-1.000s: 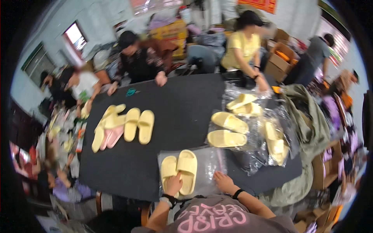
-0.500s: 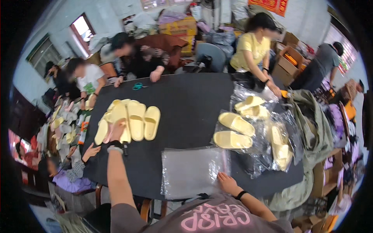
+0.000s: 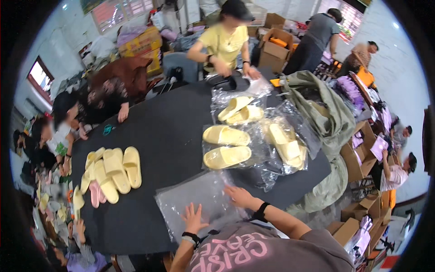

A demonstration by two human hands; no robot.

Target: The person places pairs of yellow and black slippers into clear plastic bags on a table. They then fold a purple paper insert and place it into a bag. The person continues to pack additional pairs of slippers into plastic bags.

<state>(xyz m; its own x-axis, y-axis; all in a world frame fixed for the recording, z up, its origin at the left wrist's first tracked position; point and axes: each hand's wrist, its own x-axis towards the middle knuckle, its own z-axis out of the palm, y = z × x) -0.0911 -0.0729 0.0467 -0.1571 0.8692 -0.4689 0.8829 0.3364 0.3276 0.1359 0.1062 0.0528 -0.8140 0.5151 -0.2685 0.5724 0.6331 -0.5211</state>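
Observation:
A stack of clear plastic bags lies flat on the black table in front of me. My left hand rests on the stack's near part with its fingers spread, holding nothing. At the stack's right edge, my right hand lies with fingers stretched out over the plastic. Left of the bags is a group of loose pale yellow slippers, partly overlapping, with a pink pair tucked against them. Beyond my right hand, a yellow pair lies in clear plastic.
More bagged yellow slippers are piled at the table's right side, beside a grey-green sack. Across the table, a person in yellow handles dark slippers. Green-handled scissors lie at the far left. Cardboard boxes stand on the right.
My left hand has left the yellow slippers and come right onto the plastic bags. The stack now lies at a slant. My view has turned to the right.

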